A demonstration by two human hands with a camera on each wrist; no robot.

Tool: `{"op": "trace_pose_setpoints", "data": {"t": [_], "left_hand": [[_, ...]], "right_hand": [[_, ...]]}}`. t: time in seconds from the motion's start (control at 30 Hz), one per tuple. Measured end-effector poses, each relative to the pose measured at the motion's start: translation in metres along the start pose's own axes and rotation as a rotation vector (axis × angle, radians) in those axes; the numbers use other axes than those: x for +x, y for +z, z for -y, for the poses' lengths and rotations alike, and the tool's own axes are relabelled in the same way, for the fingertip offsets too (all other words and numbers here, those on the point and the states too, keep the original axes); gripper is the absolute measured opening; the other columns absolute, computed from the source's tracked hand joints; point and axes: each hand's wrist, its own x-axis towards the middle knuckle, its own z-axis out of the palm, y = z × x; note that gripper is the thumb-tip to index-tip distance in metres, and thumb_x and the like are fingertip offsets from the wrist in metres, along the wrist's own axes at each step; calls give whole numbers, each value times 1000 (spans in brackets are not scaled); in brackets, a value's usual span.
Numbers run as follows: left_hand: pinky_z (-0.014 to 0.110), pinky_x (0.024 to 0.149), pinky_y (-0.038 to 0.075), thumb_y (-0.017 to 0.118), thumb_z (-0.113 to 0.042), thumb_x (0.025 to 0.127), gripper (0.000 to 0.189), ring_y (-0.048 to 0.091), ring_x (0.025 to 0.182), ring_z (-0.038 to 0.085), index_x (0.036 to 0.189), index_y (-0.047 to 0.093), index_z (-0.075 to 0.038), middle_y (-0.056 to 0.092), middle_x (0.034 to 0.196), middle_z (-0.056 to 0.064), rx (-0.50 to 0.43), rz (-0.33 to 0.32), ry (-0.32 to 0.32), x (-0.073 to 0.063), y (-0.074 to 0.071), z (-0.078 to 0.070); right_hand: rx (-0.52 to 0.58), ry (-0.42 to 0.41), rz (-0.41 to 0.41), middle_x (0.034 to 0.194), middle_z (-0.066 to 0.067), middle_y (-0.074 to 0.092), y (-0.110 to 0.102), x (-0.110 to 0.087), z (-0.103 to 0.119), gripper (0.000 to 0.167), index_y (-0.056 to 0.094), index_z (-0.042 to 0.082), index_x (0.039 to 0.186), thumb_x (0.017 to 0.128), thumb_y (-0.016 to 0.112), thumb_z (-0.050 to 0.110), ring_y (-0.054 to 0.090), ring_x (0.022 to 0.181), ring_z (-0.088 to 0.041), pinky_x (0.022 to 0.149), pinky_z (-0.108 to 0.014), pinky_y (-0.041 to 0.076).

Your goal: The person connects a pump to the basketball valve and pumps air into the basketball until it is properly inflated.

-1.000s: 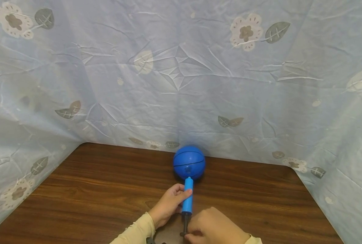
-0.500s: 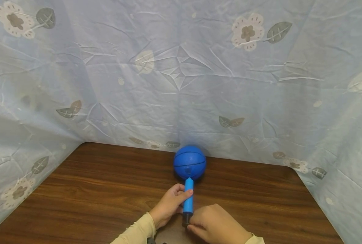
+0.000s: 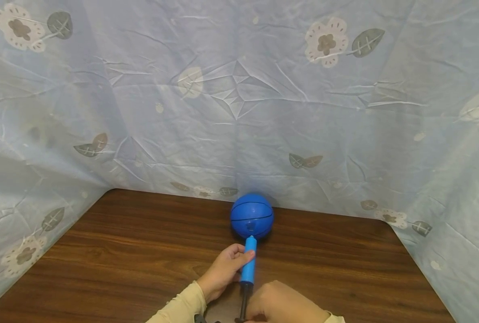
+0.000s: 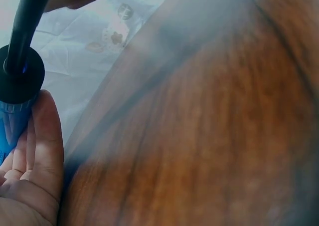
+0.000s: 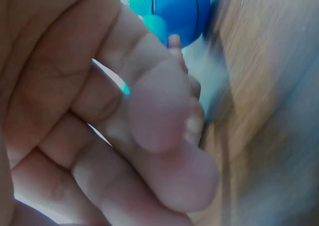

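Note:
A blue basketball (image 3: 252,214) with black lines rests near the back of the table. Against its near side sits the tip of a light-blue hand pump (image 3: 249,264); whether its needle is inside the ball is hidden. My left hand (image 3: 225,271) grips the pump's barrel, thumb across the top. The black plunger rod (image 3: 244,301) stands pulled out toward me. At its end my right hand (image 3: 283,303) holds the black handle with curled fingers. In the left wrist view the pump's black cap (image 4: 22,76) and rod show beside the left palm (image 4: 35,186).
The brown wooden table (image 3: 142,251) has rounded back corners. A pale blue curtain (image 3: 239,112) with flowers and leaves hangs behind it and along both sides, close behind the ball.
The right hand pushed the plunger in, then drew it back out toward me, a little farther than at first. The left hand and the ball have hardly moved.

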Motion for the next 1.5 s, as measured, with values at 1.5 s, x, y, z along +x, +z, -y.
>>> {"op": "trace_pose_setpoints", "data": {"t": [1.5], "left_hand": [[27,67,54,67,-34,102,35,60,78,14,112,54,-3,62,88,1,0,-35,-20,-2,1,-2]], "right_hand": [[123,63,10,69,22,63,-1,-1,-3,16,77,19,79,94,74,22,42,63,23,55,-6,44]]}}
